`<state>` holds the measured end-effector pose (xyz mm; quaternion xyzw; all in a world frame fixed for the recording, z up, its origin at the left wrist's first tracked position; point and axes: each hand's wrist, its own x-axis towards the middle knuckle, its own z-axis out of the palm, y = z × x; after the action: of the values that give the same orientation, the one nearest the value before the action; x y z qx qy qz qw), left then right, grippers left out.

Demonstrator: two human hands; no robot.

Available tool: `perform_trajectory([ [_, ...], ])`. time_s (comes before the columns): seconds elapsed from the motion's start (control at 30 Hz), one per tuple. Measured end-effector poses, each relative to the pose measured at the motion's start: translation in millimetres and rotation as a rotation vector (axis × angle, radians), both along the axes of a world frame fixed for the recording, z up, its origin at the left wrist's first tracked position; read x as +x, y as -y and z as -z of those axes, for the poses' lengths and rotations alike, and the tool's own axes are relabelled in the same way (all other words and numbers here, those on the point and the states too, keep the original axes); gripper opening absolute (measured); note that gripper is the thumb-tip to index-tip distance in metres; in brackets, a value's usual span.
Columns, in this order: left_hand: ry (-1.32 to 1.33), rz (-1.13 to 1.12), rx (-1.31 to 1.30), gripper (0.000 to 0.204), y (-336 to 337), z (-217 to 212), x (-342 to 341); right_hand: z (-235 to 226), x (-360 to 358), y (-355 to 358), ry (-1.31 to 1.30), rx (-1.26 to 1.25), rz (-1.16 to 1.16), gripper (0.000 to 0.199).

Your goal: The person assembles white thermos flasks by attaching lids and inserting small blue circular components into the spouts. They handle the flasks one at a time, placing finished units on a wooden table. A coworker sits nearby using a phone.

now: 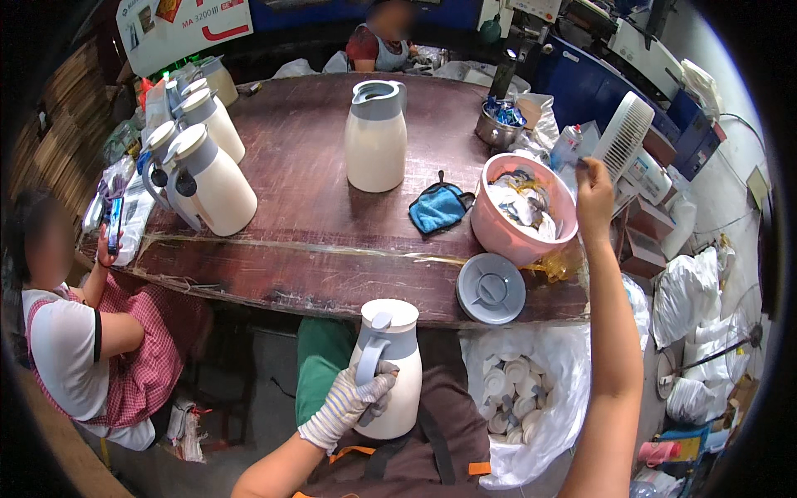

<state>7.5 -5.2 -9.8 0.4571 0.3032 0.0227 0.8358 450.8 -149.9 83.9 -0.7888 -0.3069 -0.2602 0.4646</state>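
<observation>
Presently steadying jug [405,390], I judge: nearly upright, nearer me than tub [502,232] and left of it, my gloved left hand [353,402] gripping its handle [371,355]. Right hand [594,197] curled closed right of tub; contents, cannot tell. Next move likely needs firm left grip.

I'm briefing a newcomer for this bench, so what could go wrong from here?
The white jug is held only by the gloved left hand at its handle, so it might slip or swing if that grip loosens. The grey round lid lies at the table's near edge; a bump could knock it off.
</observation>
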Motion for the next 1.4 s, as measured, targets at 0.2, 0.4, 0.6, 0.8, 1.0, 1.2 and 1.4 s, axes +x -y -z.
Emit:
perform_trajectory([
  [0.2, 0.03, -0.019, -0.009, 0.026, 0, 0, 1, 5, 18, 4, -0.042, -0.027, 0.012, 0.023],
  [0.4, 0.022, -0.002, -0.123, 0.025, 2, -1, -2, 23, 13, 14, -0.185, -0.156, -0.074, 0.02],
  [0.6, -0.006, 0.011, -0.092, 0.025, 0, -5, 1, 19, 8, 20, -0.168, -0.024, -0.09, 0.017],
  [0.8, 0.004, 0.034, -0.075, 0.025, 1, -4, 3, 23, 21, 32, -0.358, -0.033, -0.153, 0.02],
  [1.0, 0.003, 0.011, -0.081, 0.028, 3, -3, 3, 18, 8, 24, -0.645, 0.308, -0.273, 0.016],
  [1.2, 0.034, -0.021, -0.052, 0.029, 3, -2, 0, 17, -60, 14, -1.036, 0.651, -0.637, 0.028],
  [1.4, 0.161, -0.271, -0.239, 0.049, 1, 14, 6, 63, -166, 28, -1.247, 0.119, -0.669, 0.023],
])
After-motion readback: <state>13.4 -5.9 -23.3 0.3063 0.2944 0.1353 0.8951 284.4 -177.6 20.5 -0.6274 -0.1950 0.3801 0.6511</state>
